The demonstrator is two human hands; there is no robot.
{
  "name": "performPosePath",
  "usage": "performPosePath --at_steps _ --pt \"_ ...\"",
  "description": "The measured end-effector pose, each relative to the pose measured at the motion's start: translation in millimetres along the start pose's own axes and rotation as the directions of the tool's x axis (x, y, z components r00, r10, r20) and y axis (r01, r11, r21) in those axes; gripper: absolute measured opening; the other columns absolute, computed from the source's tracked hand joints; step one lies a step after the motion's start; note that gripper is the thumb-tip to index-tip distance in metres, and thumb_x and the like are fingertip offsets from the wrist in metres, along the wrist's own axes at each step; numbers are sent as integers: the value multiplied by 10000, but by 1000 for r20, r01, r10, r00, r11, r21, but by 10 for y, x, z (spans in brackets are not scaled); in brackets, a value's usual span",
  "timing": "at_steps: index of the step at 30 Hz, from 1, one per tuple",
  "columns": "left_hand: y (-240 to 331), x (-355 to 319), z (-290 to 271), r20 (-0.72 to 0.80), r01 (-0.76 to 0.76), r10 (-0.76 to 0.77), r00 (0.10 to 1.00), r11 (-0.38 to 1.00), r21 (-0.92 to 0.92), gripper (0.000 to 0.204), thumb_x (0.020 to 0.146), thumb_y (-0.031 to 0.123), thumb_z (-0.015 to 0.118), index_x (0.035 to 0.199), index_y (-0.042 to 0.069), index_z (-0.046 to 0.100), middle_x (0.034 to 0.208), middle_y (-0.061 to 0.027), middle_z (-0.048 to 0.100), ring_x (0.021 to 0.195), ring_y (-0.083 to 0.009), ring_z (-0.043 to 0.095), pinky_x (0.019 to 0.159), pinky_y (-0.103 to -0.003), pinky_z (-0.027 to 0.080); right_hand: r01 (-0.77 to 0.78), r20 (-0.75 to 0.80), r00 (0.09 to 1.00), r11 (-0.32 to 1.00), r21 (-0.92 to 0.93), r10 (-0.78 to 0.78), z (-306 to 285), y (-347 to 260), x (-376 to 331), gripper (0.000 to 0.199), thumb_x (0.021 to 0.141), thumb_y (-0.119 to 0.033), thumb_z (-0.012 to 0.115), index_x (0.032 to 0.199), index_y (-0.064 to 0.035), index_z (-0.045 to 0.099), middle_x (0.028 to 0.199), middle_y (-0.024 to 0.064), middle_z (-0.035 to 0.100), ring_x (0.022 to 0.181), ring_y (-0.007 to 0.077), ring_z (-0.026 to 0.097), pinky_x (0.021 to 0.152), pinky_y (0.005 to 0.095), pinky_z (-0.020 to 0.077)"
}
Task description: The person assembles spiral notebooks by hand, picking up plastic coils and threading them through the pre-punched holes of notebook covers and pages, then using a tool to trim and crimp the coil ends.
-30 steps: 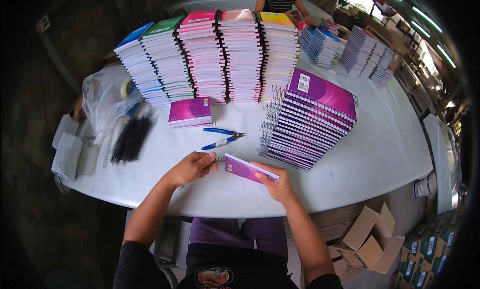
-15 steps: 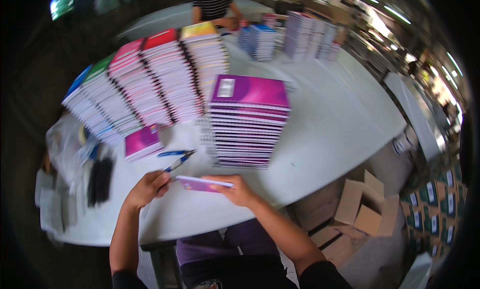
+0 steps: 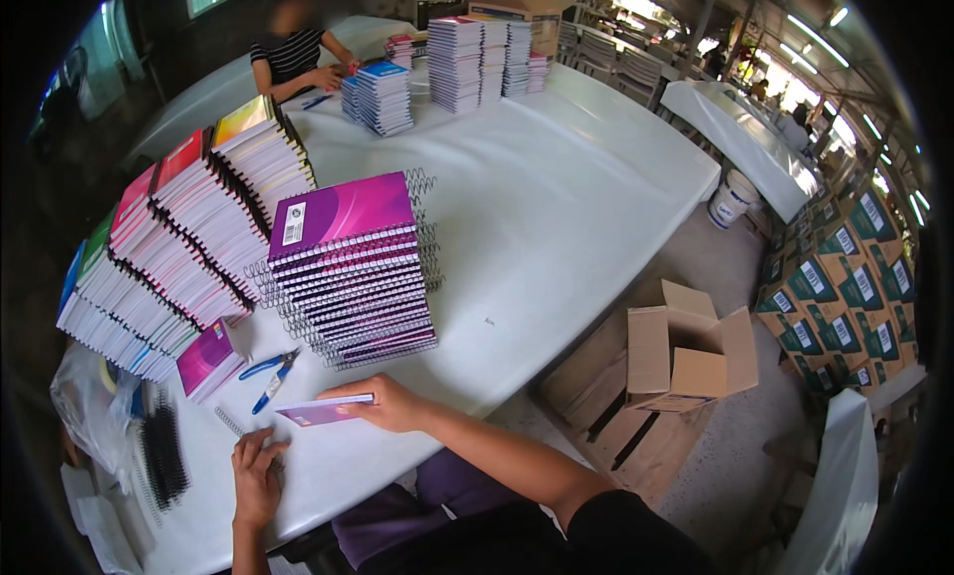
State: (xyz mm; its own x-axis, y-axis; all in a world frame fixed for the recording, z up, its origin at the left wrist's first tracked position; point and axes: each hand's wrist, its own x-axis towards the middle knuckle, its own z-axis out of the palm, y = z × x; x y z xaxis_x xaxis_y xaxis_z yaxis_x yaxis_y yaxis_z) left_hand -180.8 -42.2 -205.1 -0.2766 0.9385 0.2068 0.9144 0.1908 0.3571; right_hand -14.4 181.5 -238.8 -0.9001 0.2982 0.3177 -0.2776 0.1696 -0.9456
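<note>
In my right hand (image 3: pixel 393 404), fingers and thumb pinch a thin purple notebook (image 3: pixel 323 410) by its right end, held above the table edge. My left hand (image 3: pixel 256 481) is on the white table, its curled fingers gripping a thin metal spiral coil (image 3: pixel 231 422) whose far end sticks out past them. Beyond the notebook lie blue-handled pliers (image 3: pixel 270 378) with open handles. A small pile of purple notebooks (image 3: pixel 209 356) is left of the pliers. Farther off rises a tall stack of purple notebooks (image 3: pixel 343 217) with loose metal spirals jutting from both sides.
Tall rows of colourful notebooks (image 3: pixel 189 217) line the left side. A bundle of black coils (image 3: pixel 164 456) lies by a plastic bag (image 3: pixel 84 386). Across the table sits another person (image 3: pixel 293 63) near more notebook stacks (image 3: pixel 457 63). An open carton (image 3: pixel 651 351) stands on the floor at right.
My left hand has moved away from the notebook, down onto the coil on the table. My right hand still holds the notebook. The view has swung to the right.
</note>
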Motion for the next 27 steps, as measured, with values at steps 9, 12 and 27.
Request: performPosePath --at_steps 9,12,27 --pt "-47 -87 139 -125 92 -99 987 994 -56 104 801 71 495 854 4 553 863 -161 559 827 -327 503 767 -412 390 -1 -11 1000 1000 -24 0 6 4 5 323 859 -33 558 1177 -79 589 1026 91 666 831 68 551 780 250 460" --pt "37 -48 140 -153 45 -57 987 995 -87 133 850 128 483 834 14 549 787 -158 553 759 -342 500 721 -423 384 -13 -15 1000 1000 -9 13 10 2 -13 320 857 -38 562 1175 -65 586 1035 91 665 848 76 558 791 257 461" --pt "22 219 -123 -118 221 -313 942 847 -483 197 909 168 532 874 -13 603 791 -131 620 708 -182 566 680 -293 450 -106 -46 993 991 80 110 37 108 -16 283 877 -101 582 1149 -25 597 1072 63 646 934 83 550 840 242 445"
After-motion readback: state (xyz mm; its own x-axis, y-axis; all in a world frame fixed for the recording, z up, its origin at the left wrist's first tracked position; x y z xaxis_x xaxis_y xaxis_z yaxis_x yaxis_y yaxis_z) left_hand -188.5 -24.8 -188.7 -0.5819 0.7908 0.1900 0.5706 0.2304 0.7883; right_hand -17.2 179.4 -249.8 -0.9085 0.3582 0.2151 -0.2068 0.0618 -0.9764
